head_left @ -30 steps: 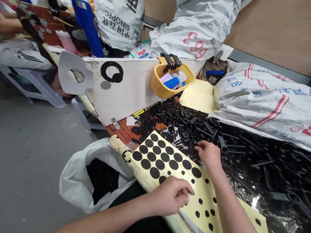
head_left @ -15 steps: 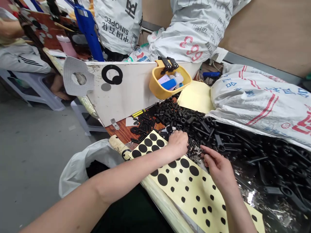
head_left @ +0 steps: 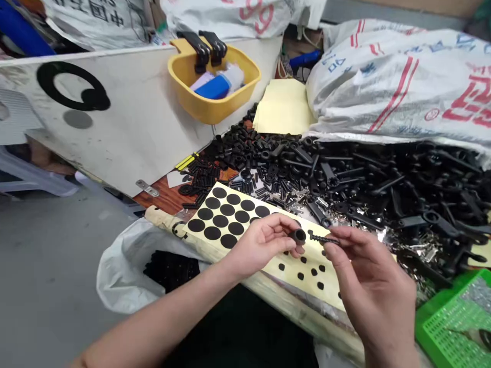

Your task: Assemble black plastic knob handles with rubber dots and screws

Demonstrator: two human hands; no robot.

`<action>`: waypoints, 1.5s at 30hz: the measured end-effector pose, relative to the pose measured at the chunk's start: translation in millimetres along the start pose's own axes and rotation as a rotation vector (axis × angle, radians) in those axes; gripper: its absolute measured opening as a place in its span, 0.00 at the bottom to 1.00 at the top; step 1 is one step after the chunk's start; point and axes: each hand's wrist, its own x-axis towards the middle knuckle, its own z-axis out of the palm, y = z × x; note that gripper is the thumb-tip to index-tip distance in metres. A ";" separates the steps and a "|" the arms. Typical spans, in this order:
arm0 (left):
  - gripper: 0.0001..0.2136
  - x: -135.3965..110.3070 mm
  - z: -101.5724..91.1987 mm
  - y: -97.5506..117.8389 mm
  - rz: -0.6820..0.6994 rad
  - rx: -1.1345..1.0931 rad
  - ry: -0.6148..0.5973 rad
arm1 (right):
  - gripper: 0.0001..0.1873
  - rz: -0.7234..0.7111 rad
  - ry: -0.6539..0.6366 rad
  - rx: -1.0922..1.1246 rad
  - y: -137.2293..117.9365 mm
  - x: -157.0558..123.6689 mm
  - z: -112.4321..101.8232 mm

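My left hand [head_left: 264, 244] pinches a small black round cap [head_left: 298, 236] between thumb and fingers. My right hand [head_left: 364, 278] pinches a thin black ridged pin [head_left: 322, 238], its tip pointing at the cap. Both hands hover above a pale yellow sheet [head_left: 245, 225] printed with large and small black dots. Behind the sheet lies a wide heap of black plastic parts [head_left: 345, 174] with small metal bits mixed in.
A white board [head_left: 126, 128] stands at the left with a yellow tub [head_left: 213, 110] hung on it. White woven sacks [head_left: 399, 87] lie behind the heap. A white bag of black parts [head_left: 126, 276] hangs below the table edge. A green crate [head_left: 456, 322] sits at the lower right.
Both hands left the heap and came together over the yellow sheet, the left now with a cap, the right with a pin. The view has dropped closer to the table.
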 end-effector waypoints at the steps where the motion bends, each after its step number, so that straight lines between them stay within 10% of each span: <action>1: 0.08 -5.2 2.4 -7.7 -0.010 -0.058 0.015 | 0.09 -0.032 -0.001 -0.019 -0.1 -6.1 -1.5; 13: 0.07 -15.4 10.8 -45.8 -0.140 -0.051 0.036 | 0.13 -0.444 -0.052 -0.223 9.4 -32.9 1.0; 45: 0.07 -21.8 14.7 -49.0 -0.072 0.176 0.098 | 0.04 -0.144 -0.018 -0.318 20.9 -47.3 15.4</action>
